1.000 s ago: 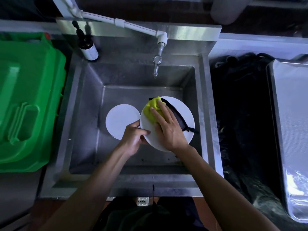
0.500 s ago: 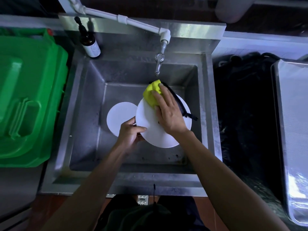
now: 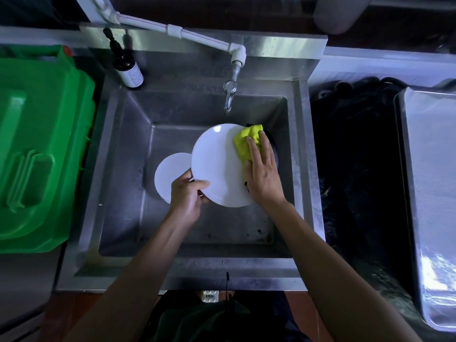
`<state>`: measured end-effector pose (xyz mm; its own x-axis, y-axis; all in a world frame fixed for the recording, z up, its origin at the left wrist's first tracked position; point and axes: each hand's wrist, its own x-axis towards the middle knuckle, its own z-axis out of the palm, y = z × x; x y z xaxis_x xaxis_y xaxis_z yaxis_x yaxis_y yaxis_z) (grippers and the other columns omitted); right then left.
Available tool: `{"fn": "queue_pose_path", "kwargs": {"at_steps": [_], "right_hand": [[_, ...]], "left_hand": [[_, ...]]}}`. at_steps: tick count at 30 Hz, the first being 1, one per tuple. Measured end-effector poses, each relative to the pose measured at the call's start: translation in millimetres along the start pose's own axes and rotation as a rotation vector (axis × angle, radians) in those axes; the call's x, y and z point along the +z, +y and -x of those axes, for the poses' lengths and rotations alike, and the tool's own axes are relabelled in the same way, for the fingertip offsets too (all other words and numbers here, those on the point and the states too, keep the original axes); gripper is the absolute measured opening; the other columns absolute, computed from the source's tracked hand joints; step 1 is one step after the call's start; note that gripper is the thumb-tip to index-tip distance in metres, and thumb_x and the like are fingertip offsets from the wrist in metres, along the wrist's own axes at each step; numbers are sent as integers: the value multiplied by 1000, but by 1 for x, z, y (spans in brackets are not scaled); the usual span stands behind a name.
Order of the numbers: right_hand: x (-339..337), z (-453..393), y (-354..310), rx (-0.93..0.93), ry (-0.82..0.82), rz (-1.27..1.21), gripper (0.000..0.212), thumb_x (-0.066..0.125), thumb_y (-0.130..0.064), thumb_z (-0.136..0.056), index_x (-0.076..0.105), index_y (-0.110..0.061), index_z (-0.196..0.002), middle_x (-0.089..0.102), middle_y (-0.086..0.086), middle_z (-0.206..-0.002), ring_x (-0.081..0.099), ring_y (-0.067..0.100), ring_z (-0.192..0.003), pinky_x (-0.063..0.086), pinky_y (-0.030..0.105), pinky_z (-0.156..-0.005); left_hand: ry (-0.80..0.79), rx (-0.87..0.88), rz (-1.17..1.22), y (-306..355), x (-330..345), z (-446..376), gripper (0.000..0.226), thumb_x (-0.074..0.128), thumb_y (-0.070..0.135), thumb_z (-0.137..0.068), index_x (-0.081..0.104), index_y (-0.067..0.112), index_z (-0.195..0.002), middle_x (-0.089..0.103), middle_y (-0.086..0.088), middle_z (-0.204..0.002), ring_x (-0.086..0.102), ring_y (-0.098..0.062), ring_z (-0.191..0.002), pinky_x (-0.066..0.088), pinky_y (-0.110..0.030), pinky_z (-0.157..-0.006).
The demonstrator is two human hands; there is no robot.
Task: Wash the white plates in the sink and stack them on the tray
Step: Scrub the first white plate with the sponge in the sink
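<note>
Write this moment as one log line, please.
left hand holds plate | right hand presses cloth on plate | tray bare

**Dim sink, bright whites, bent edges**

The scene is dim and cool-toned, darkest to the right of the right hand (image 3: 262,178), where a black mass shows almost no detail. The white plate (image 3: 217,166) beside that hand is nearly blown out, with one small glint near its far rim. Soft glare lies on the tray (image 3: 429,218) at far right. Wide-angle distortion bows straight lines near the frame edges. Focus is fairly sharp around both hands.
</note>
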<state>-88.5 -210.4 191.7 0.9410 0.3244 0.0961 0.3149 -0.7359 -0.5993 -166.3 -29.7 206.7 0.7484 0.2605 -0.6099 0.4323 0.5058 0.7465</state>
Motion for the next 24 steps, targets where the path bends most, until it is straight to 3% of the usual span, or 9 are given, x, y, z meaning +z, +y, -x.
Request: {"fn": "queue_pose_path", "kwargs": {"at_steps": [6, 12, 19, 24], "right_hand": [[4, 24, -8, 79, -39, -41, 53, 43, -12, -103, 30, -10, -154, 11, 19, -164, 11, 34, -152, 22, 55, -119], [18, 42, -37, 78, -46, -151, 53, 44, -11, -103, 31, -10, -154, 10, 17, -165, 14, 32, -151, 34, 57, -112], [35, 46, -74, 19, -72, -219, 59, 49, -6, -96, 34, -10, -153, 12, 17, -165, 11, 33, -153, 24, 52, -119], [33, 51, -65, -57, -76, -113, 52, 48, -16, -102, 36, -12, -153, 16, 15, -164, 15, 31, -152, 27, 51, -118]], "left_hand": [[32, -19, 48, 2, 6, -4, 37, 62, 0, -64, 73, 11, -98, 72, -13, -101, 68, -33, -87, 58, -41, -65], [59, -31, 99, 3, 8, -12, 37, 56, -11, -78, 76, 14, -95, 73, -15, -101, 69, -34, -87, 58, -40, -64], [90, -78, 134, 3, 5, -12, 43, 46, -15, -74, 72, 10, -98, 65, -17, -88, 61, -31, -73, 53, -33, -57], [81, -78, 158, 3, -4, -10, 45, 48, -14, -76, 74, 13, -101, 70, -16, -95, 67, -32, -80, 58, -40, -65]]}}
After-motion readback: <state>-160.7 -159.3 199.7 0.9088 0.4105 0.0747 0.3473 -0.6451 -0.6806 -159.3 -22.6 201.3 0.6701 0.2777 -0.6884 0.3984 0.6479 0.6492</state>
